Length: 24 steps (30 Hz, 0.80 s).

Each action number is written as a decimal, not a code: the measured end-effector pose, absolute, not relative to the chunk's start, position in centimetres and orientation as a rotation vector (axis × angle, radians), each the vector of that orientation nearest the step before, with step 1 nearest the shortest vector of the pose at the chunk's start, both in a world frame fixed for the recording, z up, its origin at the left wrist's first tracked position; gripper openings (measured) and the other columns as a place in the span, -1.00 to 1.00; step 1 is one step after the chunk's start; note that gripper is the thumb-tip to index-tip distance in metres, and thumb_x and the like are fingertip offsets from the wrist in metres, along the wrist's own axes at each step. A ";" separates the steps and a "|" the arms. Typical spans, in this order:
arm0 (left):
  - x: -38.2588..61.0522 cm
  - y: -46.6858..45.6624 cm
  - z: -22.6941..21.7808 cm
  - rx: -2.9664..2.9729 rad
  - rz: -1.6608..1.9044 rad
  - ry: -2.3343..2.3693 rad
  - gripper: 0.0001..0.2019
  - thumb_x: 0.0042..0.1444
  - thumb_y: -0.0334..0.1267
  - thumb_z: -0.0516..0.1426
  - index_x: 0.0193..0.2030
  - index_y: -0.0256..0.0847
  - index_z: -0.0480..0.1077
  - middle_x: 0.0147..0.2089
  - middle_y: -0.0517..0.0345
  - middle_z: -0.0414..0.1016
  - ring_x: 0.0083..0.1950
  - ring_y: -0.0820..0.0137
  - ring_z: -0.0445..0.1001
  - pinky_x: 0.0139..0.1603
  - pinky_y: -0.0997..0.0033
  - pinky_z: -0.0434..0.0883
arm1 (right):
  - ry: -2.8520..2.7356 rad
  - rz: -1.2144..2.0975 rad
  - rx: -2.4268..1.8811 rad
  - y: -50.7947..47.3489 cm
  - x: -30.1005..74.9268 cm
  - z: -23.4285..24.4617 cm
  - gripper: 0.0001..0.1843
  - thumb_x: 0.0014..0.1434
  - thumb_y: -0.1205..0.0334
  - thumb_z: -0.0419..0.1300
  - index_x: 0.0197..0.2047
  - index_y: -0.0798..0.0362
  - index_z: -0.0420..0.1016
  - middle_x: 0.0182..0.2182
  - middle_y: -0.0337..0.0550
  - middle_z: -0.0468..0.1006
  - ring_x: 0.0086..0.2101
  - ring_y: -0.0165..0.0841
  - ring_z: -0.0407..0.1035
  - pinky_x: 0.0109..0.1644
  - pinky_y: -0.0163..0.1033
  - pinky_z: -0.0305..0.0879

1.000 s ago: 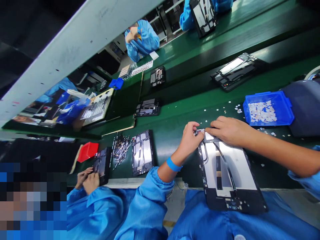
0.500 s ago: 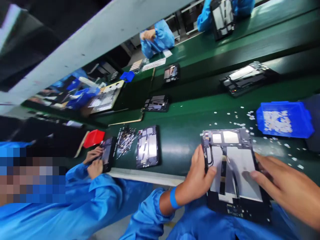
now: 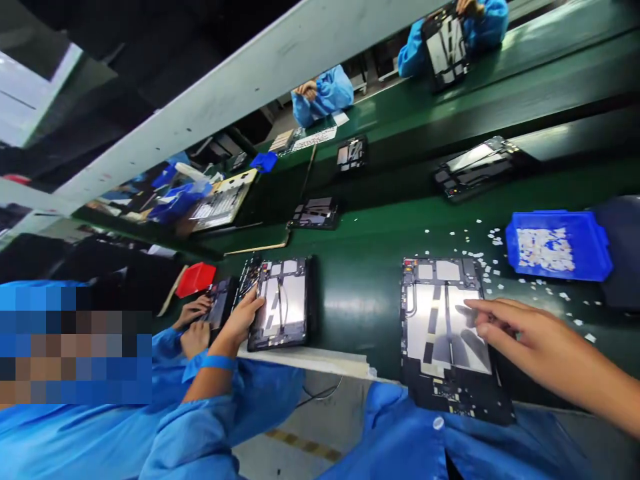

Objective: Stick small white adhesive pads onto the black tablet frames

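The near tablet (image 3: pixel 445 320) sits closest to me, insides exposed, its lower end jutting past the edge of the green bench (image 3: pixel 357 293). My right hand (image 3: pixel 517 333) hangs at its right side, fingers loosely curled around nothing; whether the index fingertip touches the pale panel, I can't tell. Over to the left, my left hand (image 3: pixel 243 320) appears to grasp the left tablet (image 3: pixel 287 300) by its left edge, thumb across the face, fingers hidden behind.

I judge this to be a changeover between 2 units. The next move calls for a firm edge hold and keeping my thumb clear of the cable.

Beyond, white scraps (image 3: pixel 493 270) spread towards a blue tray (image 3: pixel 587 250) holding more. Past my left hand, a co-worker's 2 hands (image 3: pixel 195 333) are at a dark tablet (image 3: pixel 221 303). Farther off, 3 opened tablets (image 3: pixel 477 165) lie apart.
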<state>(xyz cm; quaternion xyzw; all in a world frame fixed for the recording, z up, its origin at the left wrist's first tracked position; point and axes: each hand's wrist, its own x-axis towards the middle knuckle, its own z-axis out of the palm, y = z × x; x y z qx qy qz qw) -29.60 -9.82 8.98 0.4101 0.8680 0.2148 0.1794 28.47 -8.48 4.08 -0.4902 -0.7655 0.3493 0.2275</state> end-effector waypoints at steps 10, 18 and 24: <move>-8.2 -3.5 6.3 2.496 0.272 1.584 -0.61 0.35 -0.32 0.09 0.27 -0.06 0.46 0.05 -0.04 0.53 0.07 0.17 0.50 0.16 0.13 0.45 | -2.130 0.786 -1.310 -4.7 25.7 5.3 -0.64 0.38 0.14 0.11 0.08 -0.02 0.67 -0.10 -0.08 0.72 -0.23 -0.23 0.62 -0.18 -0.13 0.56; -2.6 0.4 3.2 2.479 0.418 1.464 -0.81 0.41 -0.29 0.10 -0.03 -0.12 0.56 -0.12 0.04 0.56 -0.03 0.25 0.52 0.07 0.22 0.46 | -2.106 0.787 -1.346 -3.8 24.8 4.6 -0.66 0.37 0.15 0.12 0.04 -0.01 0.68 -0.12 -0.12 0.73 -0.25 -0.25 0.62 -0.16 -0.15 0.51; -2.8 -0.4 1.7 2.172 0.953 1.316 -0.86 0.36 -0.35 0.12 -0.16 -0.12 0.53 -0.15 0.07 0.58 -0.03 0.31 0.54 0.05 0.25 0.48 | -2.056 0.974 -1.289 0.9 20.3 4.6 -0.67 0.32 0.26 0.10 -0.02 -0.03 0.69 -0.08 -0.14 0.73 -0.10 -0.23 0.60 -0.04 -0.16 0.44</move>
